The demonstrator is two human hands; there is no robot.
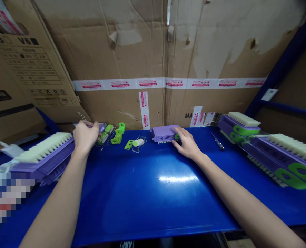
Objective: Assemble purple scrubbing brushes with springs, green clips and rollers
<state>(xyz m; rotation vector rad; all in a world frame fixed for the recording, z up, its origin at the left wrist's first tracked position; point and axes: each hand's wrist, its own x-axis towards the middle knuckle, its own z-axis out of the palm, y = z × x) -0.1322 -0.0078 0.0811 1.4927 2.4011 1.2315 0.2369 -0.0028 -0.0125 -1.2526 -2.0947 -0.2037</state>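
- Purple brush bodies with pale bristles (42,151) lie stacked at the worktop's (153,193) left edge, close to the left hand (85,135).
- Left hand rests over a purple piece (101,126) at the end of that stack, fingers curled; whether its grip has closed on the piece cannot be told.
- Green plastic clips (118,134) lie loose just beside it, with a small white-and-green part in clear wrap (137,143) a little further on.
- Right hand (186,143) lies flat against a small purple block (164,133) near the back, fingers open, steadying it, seemingly, rather than lifting.
- Slim screwdriver (218,141) lies apart, near the right.
- Finished-looking brushes with green handles (272,151) line the right edge.
- Taped cardboard boxes (165,62) wall in the back; nothing shows of their contents.
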